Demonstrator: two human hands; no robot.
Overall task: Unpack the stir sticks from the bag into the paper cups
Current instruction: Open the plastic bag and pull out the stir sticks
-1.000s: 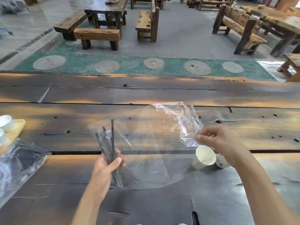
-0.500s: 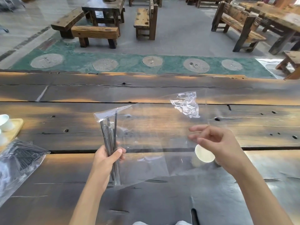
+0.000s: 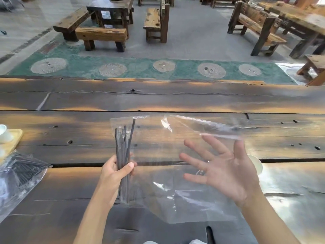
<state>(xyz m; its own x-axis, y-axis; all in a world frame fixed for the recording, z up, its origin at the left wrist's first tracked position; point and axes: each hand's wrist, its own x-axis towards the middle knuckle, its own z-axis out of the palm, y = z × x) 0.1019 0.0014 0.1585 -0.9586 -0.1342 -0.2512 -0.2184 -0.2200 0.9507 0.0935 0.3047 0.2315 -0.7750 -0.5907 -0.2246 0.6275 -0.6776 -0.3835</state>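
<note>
Gripping stir sticks through clear bag with left hand above table's near edge; right hand spread, empty. Could spill sticks from loose bag before reaching cup.

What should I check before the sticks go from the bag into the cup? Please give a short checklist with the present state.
1. Left hand grips the sticks through the bag: ok.
2. Sticks out of the bag: not ok, they are inside it.
3. Right hand holds the bag: not ok, it is open with fingers spread.
4. Cup in view: not ok, mostly hidden behind the right hand.
5. Cup upright and empty: cannot tell.
6. Bag mouth open: cannot tell.
</note>
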